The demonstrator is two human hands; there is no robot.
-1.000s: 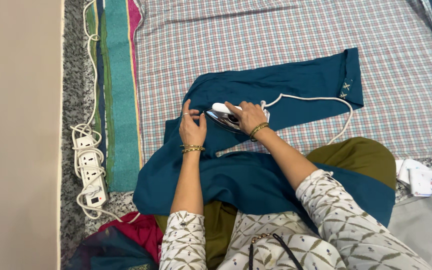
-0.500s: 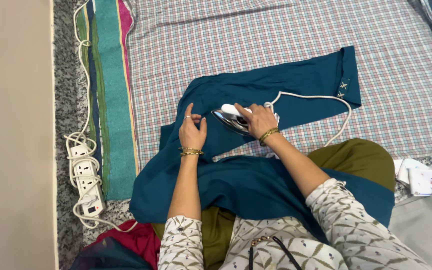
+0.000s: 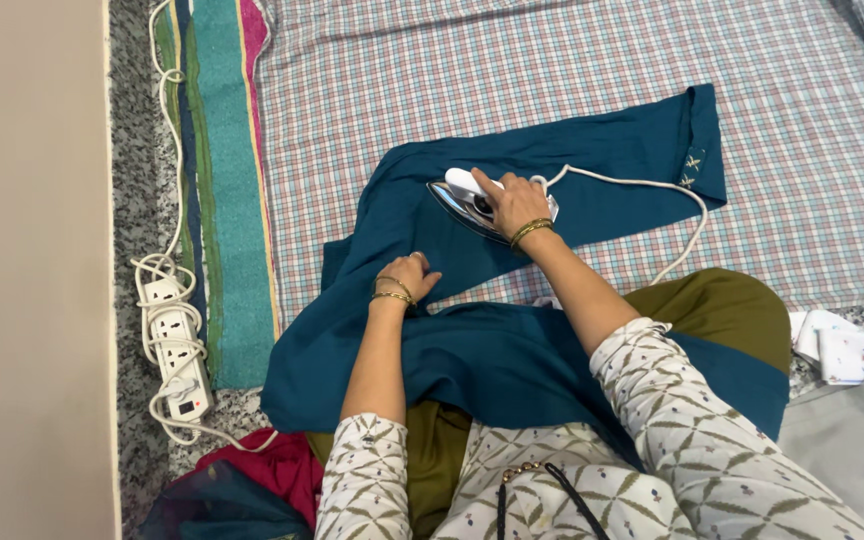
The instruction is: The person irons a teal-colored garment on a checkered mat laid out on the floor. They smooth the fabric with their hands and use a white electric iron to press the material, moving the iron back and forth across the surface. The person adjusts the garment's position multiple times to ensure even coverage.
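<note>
My right hand (image 3: 514,200) grips the iron (image 3: 467,198) on the teal garment's (image 3: 592,160) sleeve over the checked sheet (image 3: 512,60); left hand (image 3: 407,275) loosely curled, pinning cloth; I'd say glide slowly, cord (image 3: 642,185) clear.

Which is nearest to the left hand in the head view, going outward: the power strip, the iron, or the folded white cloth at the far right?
1. Iron: just up and right of the left hand, on the teal garment, under the right hand.
2. Power strip: farther off, on the floor to the left.
3. Folded white cloth: farthest, at the right edge.
</note>
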